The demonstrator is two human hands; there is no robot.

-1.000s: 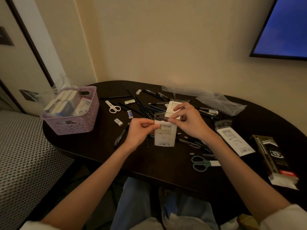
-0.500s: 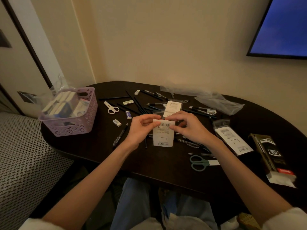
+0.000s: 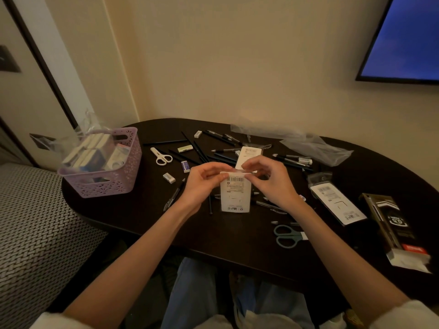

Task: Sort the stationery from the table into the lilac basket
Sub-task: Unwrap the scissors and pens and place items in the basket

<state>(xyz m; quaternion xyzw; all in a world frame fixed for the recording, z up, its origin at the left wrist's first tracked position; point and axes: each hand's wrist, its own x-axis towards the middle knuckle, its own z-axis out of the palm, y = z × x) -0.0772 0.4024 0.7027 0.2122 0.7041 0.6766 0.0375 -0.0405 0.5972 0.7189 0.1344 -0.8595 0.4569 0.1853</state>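
Observation:
A small white packet (image 3: 235, 195) with a barcode label hangs upright above the dark oval table (image 3: 237, 238). My left hand (image 3: 202, 184) pinches its top left corner and my right hand (image 3: 268, 181) pinches its top right corner. A second white packet (image 3: 248, 156) lies just behind my fingers. The lilac basket (image 3: 111, 176) stands at the table's left end, holding several boxed items and a clear bag. Pens and pencils (image 3: 202, 150), erasers (image 3: 169, 178), white scissors (image 3: 161, 157) and green scissors (image 3: 286, 236) lie scattered over the table.
A flat white packet (image 3: 337, 203) and a black pen box (image 3: 394, 229) lie at the right. Crumpled clear plastic bags (image 3: 313, 148) sit at the back by the wall. A patterned cushion (image 3: 31, 224) is left of the table. A screen (image 3: 403, 41) hangs at upper right.
My right hand has come down from the packet behind to the top edge of the barcode packet. Both hands now pinch its top corners close together. The packet has stayed in place.

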